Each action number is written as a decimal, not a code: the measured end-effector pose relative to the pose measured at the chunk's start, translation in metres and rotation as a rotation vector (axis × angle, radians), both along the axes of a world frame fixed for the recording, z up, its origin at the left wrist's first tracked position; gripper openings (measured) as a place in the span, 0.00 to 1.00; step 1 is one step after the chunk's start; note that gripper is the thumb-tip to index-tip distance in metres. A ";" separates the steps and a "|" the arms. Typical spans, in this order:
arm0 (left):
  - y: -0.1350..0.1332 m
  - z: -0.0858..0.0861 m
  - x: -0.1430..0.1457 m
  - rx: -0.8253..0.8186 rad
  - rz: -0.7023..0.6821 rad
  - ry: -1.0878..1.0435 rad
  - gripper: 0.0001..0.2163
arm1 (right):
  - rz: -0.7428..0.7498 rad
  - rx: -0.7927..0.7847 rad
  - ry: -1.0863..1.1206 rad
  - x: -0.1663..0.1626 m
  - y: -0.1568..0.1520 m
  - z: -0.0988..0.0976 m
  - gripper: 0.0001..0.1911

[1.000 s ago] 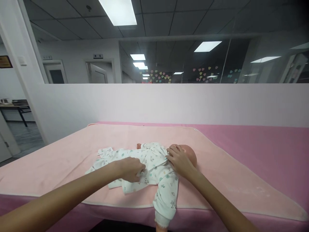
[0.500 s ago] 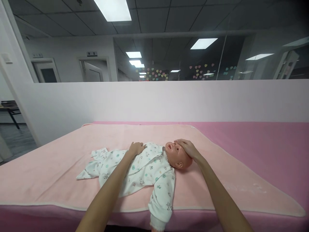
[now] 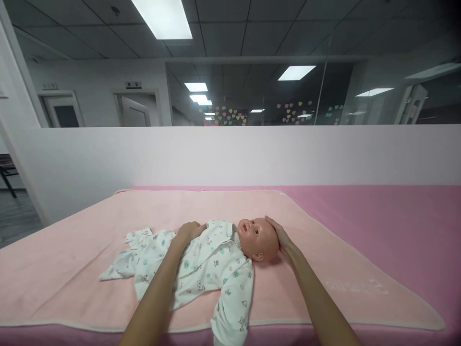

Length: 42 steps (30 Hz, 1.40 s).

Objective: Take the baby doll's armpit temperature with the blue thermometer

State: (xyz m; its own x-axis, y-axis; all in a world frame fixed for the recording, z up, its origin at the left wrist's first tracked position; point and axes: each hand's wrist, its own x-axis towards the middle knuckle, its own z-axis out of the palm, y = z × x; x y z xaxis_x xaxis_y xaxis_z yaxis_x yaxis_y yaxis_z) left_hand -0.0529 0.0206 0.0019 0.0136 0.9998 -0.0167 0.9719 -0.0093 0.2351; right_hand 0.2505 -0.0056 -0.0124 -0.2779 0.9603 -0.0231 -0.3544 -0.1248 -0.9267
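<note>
A baby doll (image 3: pixel 260 240) in white patterned pyjamas (image 3: pixel 212 262) lies on its back, head to the right and legs to the left. My left hand (image 3: pixel 190 231) rests on the doll's belly, fingers stretched out over the cloth and grasping nothing. Against the crown of the doll's head lies my right hand (image 3: pixel 279 232), open, its palm and fingers following the curve. The doll's near sleeve (image 3: pixel 232 302) hangs over the front edge of the bed. Its far arm is hidden behind the body.
Under the doll is a peach blanket (image 3: pixel 90 240) on a pink mattress (image 3: pixel 396 230). A low white wall (image 3: pixel 252 156) runs along the back, with glass above it. At the far left stands part of a dark table (image 3: pixel 7 170).
My right hand has slid from the doll's forehead back to the crown. My left hand stays on the belly. The whole view has shifted slightly.
</note>
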 end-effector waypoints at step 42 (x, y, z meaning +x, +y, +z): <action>0.001 -0.005 -0.003 -0.010 -0.021 -0.024 0.31 | -0.483 0.187 0.043 0.017 0.033 -0.035 0.14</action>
